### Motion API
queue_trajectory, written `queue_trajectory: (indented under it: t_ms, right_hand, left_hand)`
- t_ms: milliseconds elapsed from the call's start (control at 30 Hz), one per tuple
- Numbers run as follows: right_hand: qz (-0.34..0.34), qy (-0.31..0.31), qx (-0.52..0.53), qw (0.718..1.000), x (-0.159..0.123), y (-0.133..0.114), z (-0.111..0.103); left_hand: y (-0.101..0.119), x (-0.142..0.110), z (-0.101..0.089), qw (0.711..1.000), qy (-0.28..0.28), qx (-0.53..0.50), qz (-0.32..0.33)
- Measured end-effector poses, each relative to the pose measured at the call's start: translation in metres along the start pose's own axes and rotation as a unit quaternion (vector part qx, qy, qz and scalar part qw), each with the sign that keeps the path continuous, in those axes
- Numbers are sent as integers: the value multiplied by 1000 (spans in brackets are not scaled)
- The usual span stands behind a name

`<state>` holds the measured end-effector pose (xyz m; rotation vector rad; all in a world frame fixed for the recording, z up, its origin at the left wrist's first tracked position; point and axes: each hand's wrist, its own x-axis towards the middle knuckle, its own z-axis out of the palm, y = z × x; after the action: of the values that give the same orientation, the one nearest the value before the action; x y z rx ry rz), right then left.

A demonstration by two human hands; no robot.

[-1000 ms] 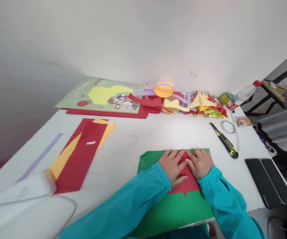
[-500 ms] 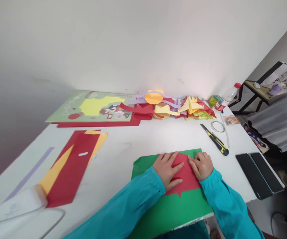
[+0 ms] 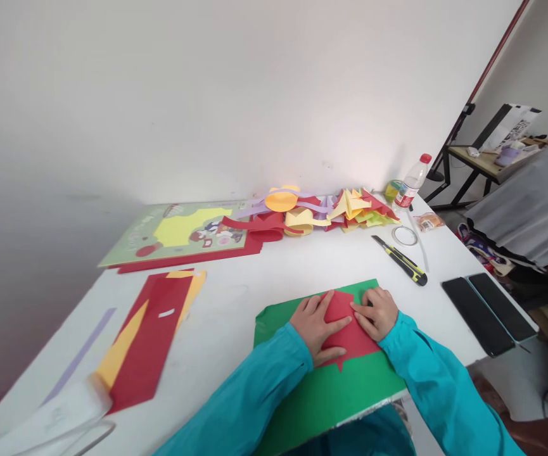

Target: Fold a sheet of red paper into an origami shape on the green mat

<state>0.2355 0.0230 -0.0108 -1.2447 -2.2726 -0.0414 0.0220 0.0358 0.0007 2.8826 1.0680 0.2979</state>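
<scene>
A red paper cutout (image 3: 360, 337) with a small pointed tab at its near edge lies on a green sheet (image 3: 321, 396) at the table's front. My left hand (image 3: 318, 326) rests flat on the cutout, its fingers spread. At the cutout's right edge is my right hand (image 3: 375, 313), its fingers curled and the index fingertip and thumb on the red paper. Whether anything small is pinched under those fingertips is hidden.
A utility knife (image 3: 404, 263), a roll of tape (image 3: 404, 236) and two phones (image 3: 490, 313) lie to the right. Behind are paper crafts (image 3: 283, 215) and a bottle (image 3: 411, 183). Red and yellow paper strips (image 3: 150, 342) and a blurred white device (image 3: 59, 415) are at left.
The view has shifted a little to the right. My right index fingertip has slid slightly inward over the red cutout. My left hand stays flat in the same place.
</scene>
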Motion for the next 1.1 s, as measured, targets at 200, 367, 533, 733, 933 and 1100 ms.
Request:
queue_trajectory:
  t_ms: [200, 367, 533, 733, 933, 1100]
  right_hand:
    - [-1, -2, -11, 1000, -1, -2, 1]
    - [9, 8, -7, 1000, -1, -1, 3]
    - [15, 7, -3, 1000, -2, -1, 4]
    - [13, 8, 3, 1000, -3, 1, 5]
    - [4, 8, -5, 1000, -3, 1, 5]
    - [8, 1, -4, 1000, -3, 1, 4]
  left_hand:
    - [-1, -1, 0, 1000, -8, 7, 6]
    - [4, -7, 4, 999, 17, 25, 12]
    - [13, -19, 13, 998, 53, 46, -7]
    - [4, -45, 13, 996, 46, 70, -24]
    - [4, -60, 12, 997, 41, 70, -15]
    - [2, -49, 19, 997, 58, 51, -29]
